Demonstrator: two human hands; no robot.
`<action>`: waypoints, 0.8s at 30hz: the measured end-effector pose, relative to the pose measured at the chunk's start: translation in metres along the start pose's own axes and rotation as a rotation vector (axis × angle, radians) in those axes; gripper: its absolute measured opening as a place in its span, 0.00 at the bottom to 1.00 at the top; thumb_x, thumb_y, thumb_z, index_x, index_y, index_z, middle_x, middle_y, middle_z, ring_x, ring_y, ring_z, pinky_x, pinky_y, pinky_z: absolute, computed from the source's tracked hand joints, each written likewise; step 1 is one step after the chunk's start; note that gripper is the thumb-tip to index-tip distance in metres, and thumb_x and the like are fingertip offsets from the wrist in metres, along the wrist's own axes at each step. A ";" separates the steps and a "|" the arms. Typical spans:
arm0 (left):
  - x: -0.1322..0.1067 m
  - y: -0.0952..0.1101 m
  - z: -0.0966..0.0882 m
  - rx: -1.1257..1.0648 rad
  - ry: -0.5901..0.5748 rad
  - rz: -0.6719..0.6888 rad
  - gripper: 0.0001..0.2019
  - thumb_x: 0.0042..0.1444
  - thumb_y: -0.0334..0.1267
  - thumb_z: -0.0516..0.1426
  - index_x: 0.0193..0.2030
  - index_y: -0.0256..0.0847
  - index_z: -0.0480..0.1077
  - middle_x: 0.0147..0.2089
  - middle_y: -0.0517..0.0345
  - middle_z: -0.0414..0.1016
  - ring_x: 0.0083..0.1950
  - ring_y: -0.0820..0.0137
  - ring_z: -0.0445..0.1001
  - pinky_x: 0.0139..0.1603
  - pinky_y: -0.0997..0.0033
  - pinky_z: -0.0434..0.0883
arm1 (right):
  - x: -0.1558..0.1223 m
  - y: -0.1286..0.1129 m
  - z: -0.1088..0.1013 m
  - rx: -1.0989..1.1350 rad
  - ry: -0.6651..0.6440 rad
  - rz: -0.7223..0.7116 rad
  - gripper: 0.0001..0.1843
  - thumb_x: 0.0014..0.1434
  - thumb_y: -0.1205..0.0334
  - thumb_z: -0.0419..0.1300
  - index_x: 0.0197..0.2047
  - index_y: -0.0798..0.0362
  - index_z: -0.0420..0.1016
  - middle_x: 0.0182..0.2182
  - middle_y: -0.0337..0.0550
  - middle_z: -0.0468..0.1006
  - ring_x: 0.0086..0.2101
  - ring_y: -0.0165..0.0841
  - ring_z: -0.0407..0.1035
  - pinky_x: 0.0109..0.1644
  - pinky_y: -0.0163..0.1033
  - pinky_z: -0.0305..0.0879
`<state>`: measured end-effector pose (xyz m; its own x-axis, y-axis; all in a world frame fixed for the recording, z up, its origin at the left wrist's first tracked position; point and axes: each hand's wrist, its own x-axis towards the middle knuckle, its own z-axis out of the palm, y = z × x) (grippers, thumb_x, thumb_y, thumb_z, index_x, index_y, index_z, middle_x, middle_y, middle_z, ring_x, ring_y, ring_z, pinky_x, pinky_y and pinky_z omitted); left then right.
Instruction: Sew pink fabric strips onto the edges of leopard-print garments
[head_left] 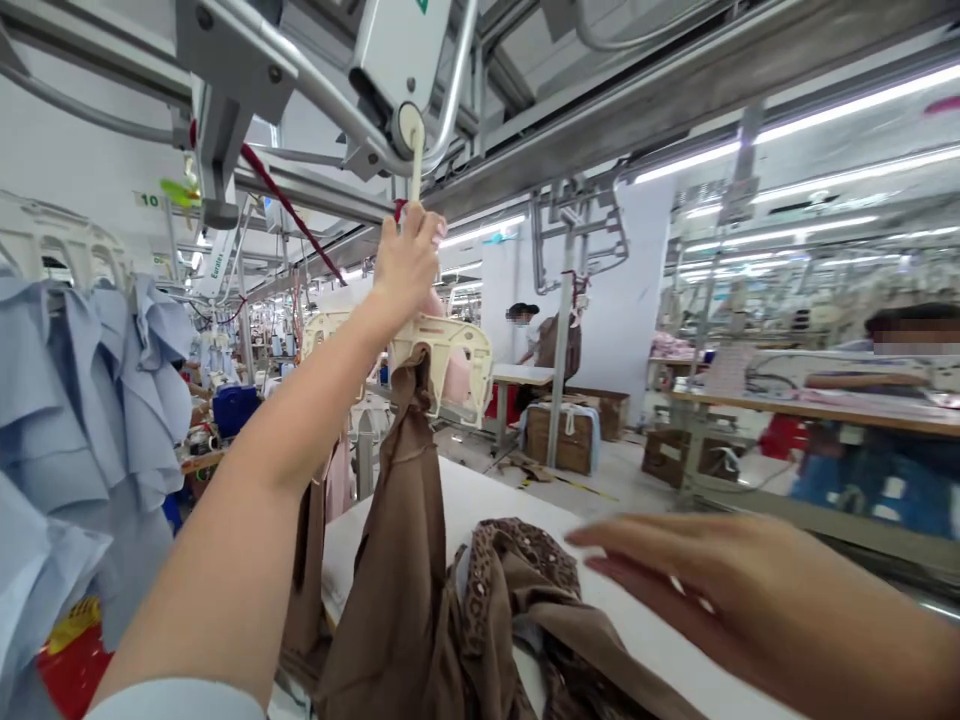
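Nearest, at the lower right, the right hand [720,590] is hovering blurred with its fingers stretched out, looking open and gripping nothing, in front of the tabletop's right edge. Just beside it, the brown garment [405,540] is spilling in loose folds over the white tabletop [465,495], its leopard-print part [540,545] bunching towards the far edge, while other brown cloth is hanging past the left edge. From there the garment is rising to a cream plastic hanger [450,332], whose clip is pinching its gathered top. The cloth seems to be draping softly and is probably limp, fairly light and perhaps slippery; the gathered part just below the clip looks the surest hold. Above the hanger, the left hand [409,255] is closing around its stem [416,180], below the overhead rail. Farther off, a masked co-worker [523,325] is standing beside another tabletop.
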<state>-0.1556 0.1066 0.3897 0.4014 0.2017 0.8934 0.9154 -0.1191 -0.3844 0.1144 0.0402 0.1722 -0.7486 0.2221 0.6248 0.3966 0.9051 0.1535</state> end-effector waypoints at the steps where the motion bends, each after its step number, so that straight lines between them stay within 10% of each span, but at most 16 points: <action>1: 0.005 -0.005 -0.005 -0.076 0.040 -0.043 0.07 0.48 0.25 0.50 0.31 0.40 0.65 0.44 0.46 0.65 0.57 0.50 0.57 0.57 0.41 0.52 | 0.019 0.004 -0.007 -0.032 -0.004 -0.022 0.18 0.62 0.57 0.42 0.36 0.38 0.73 0.32 0.36 0.78 0.27 0.36 0.73 0.26 0.44 0.68; 5: 0.003 -0.034 -0.039 -0.365 0.161 -0.160 0.06 0.51 0.29 0.53 0.26 0.41 0.59 0.36 0.52 0.65 0.45 0.62 0.65 0.47 0.57 0.64 | 0.094 0.015 -0.036 -0.083 0.213 -0.090 0.16 0.60 0.61 0.46 0.35 0.49 0.76 0.30 0.39 0.78 0.26 0.34 0.71 0.29 0.41 0.66; 10: -0.015 -0.059 -0.071 -0.423 -0.140 -0.035 0.06 0.44 0.26 0.54 0.22 0.39 0.61 0.27 0.60 0.66 0.32 0.71 0.66 0.37 0.69 0.66 | 0.171 0.015 -0.054 -0.019 0.565 -0.082 0.13 0.55 0.66 0.51 0.35 0.53 0.77 0.32 0.41 0.78 0.29 0.30 0.69 0.35 0.37 0.65; 16: -0.010 -0.042 -0.071 -0.124 -0.360 0.101 0.04 0.47 0.32 0.55 0.30 0.40 0.70 0.31 0.56 0.66 0.41 0.63 0.67 0.47 0.59 0.64 | 0.235 0.027 -0.035 0.058 0.562 0.070 0.17 0.52 0.71 0.49 0.39 0.51 0.77 0.35 0.41 0.78 0.36 0.35 0.70 0.39 0.41 0.64; 24: -0.011 -0.056 -0.047 -0.044 -0.047 0.239 0.07 0.57 0.39 0.52 0.30 0.40 0.63 0.38 0.53 0.62 0.54 0.56 0.61 0.57 0.49 0.58 | 0.257 0.033 -0.035 0.015 0.634 0.062 0.14 0.53 0.72 0.49 0.37 0.52 0.74 0.36 0.42 0.76 0.37 0.35 0.69 0.42 0.40 0.64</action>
<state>-0.2131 0.0652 0.4120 0.6085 0.2080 0.7658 0.7924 -0.2108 -0.5724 -0.0461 0.1147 0.3650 -0.2631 0.0206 0.9645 0.4182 0.9034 0.0948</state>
